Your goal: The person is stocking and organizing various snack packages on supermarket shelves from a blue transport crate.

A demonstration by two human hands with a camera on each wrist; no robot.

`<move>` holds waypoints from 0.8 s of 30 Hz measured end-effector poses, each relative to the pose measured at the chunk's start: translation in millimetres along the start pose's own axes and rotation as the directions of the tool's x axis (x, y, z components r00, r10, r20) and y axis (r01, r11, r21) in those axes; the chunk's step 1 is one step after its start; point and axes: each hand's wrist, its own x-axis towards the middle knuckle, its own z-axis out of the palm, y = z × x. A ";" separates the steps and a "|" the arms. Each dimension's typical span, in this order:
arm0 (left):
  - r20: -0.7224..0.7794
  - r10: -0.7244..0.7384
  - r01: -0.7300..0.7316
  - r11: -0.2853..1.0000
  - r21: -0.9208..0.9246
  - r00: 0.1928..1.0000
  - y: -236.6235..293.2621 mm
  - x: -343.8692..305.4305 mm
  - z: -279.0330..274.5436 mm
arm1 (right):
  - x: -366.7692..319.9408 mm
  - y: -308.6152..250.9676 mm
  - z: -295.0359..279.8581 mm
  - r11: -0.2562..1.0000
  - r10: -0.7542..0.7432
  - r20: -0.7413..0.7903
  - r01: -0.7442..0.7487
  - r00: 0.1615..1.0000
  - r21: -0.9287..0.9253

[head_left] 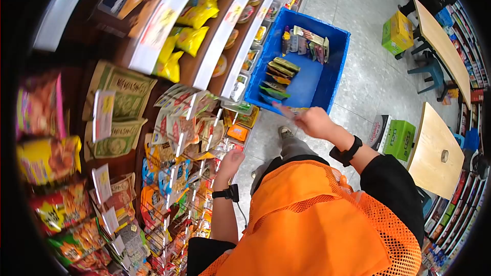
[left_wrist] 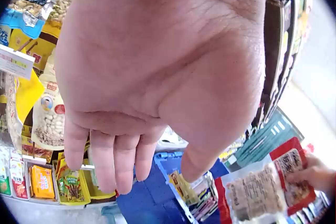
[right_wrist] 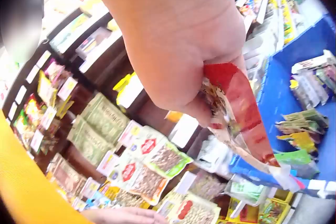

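Observation:
My right hand (head_left: pixel 314 122) pinches a red-and-clear snack bag (left_wrist: pixel 257 195) by one end, beside the near edge of a blue crate (head_left: pixel 309 79). In the right wrist view the bag (right_wrist: pixel 239 108) hangs edge-on below the thumb and fingers. Inside the crate stand a row of green and brown packets (head_left: pixel 281 71) and a second group of packets (head_left: pixel 309 46) along the far side. My left hand (head_left: pixel 231 163) holds nothing; its fingers are loosely extended in the left wrist view. It is beside the hanging snack bags (head_left: pixel 176 122) on the shelf rack.
Shelves with yellow bags (head_left: pixel 192 38) and price strips run along the left. Bagged snacks hang on hooks at lower left. On the right are wooden tables (head_left: pixel 437 148), a blue stool (head_left: pixel 429 74), a green box (head_left: pixel 400 140) and a yellow-green box (head_left: pixel 398 31) on the grey floor (head_left: pixel 353 15).

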 end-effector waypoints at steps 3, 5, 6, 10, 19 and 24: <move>0.046 -0.013 0.008 0.993 0.122 0.999 8.5 12.0 17.0 | 21.6 64.4 13.6 0.991 0.121 -0.039 -0.123 0.992 -0.056; 0.032 -0.031 0.023 0.975 0.219 0.999 33.6 9.8 27.1 | 40.9 95.3 33.6 0.982 0.173 -0.013 -0.173 0.985 -0.072; 0.032 -0.043 0.035 0.975 0.217 0.999 36.7 10.5 30.5 | 51.1 109.9 46.3 0.972 0.217 0.004 -0.216 0.976 -0.096; -0.005 -0.045 0.045 0.970 0.240 0.999 40.7 -0.4 37.1 | 96.9 146.9 98.9 0.924 0.317 0.252 -0.238 0.914 -0.301; -0.143 -0.236 0.262 0.944 0.201 0.961 10.6 -71.5 44.2 | 140.0 196.0 205.9 0.906 0.319 0.410 -0.147 0.855 -0.398; -0.184 -0.305 0.333 0.931 0.150 0.934 6.4 -94.1 58.0 | 140.0 203.8 221.5 0.883 0.468 0.429 -0.430 0.773 -0.188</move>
